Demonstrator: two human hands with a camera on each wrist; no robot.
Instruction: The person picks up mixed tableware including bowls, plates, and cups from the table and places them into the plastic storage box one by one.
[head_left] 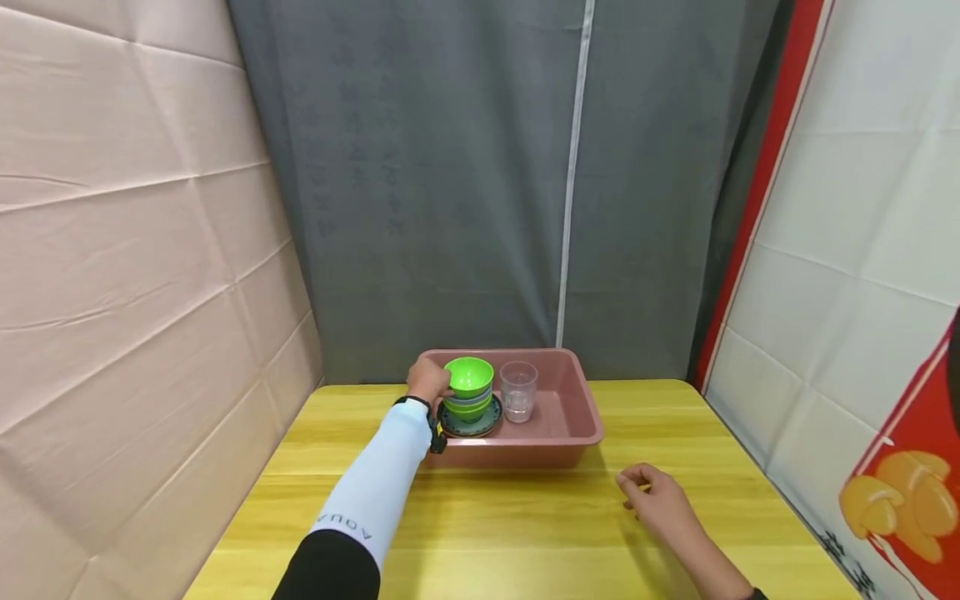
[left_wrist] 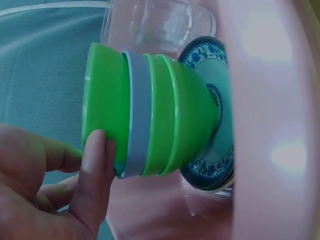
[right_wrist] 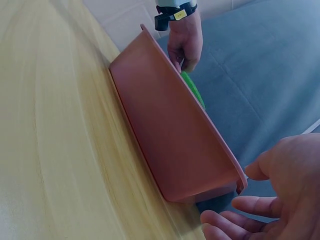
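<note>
At the left side of a pink basin [head_left: 510, 456], my left hand [head_left: 429, 380] pinches the rim of the top green bowl [head_left: 470, 377]. Beneath it in the left wrist view are a blue-grey bowl [left_wrist: 140, 115] and two more green bowls [left_wrist: 192, 110], all nested in one stack. This stack stands on small plates [left_wrist: 205, 172] with a dark rim and blue floral pattern. A clear cup [head_left: 519, 392] is just right of the stack, also inside the basin. My right hand [head_left: 660, 497] holds nothing, its fingers loosely bent, to the right of the basin's near corner.
The basin sits toward the back of a yellow wood-grain table [head_left: 525, 533]. A grey curtain [head_left: 450, 183] hangs behind it. Pale cloth [head_left: 150, 292] closes off the left side, and a white printed sheet [head_left: 847, 250] the right.
</note>
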